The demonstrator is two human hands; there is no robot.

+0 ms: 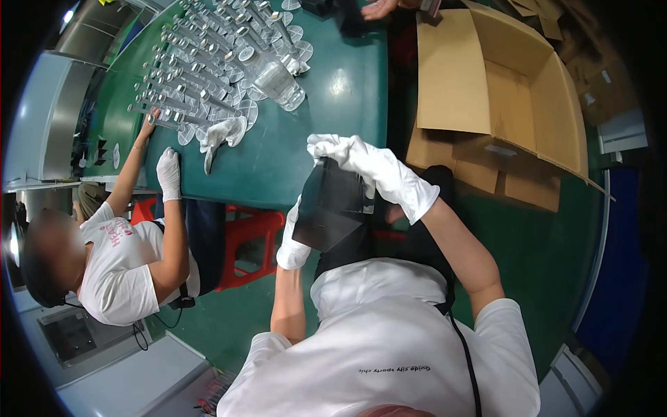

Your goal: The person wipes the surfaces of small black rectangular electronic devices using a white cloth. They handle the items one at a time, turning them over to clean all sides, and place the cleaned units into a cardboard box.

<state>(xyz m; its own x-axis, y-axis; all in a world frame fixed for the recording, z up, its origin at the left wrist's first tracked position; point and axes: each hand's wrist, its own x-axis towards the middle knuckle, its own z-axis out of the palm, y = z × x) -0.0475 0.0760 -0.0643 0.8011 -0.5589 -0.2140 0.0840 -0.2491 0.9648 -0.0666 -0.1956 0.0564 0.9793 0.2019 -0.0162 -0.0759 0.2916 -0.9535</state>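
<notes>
A glossy black box-like piece [321, 205] with flat, angled sides is held in front of my body, near the table's edge. My left hand [292, 249], in a white glove, grips its left side; some of the fingers are hidden by the piece. Across its top and right side lies my right hand [375, 168], also white-gloved, with the fingers bent over the upper edge. Whether the piece is a closed box or an open cover, I cannot tell.
Several clear stemmed stands with round bases [201, 69] crowd the green table [333, 104], beside a clear jar [272, 78] and a crumpled white glove [226, 133]. A co-worker [132, 257] sits left. Another person's hand [380, 8] is across the table. An open cardboard box [451, 76] stands right.
</notes>
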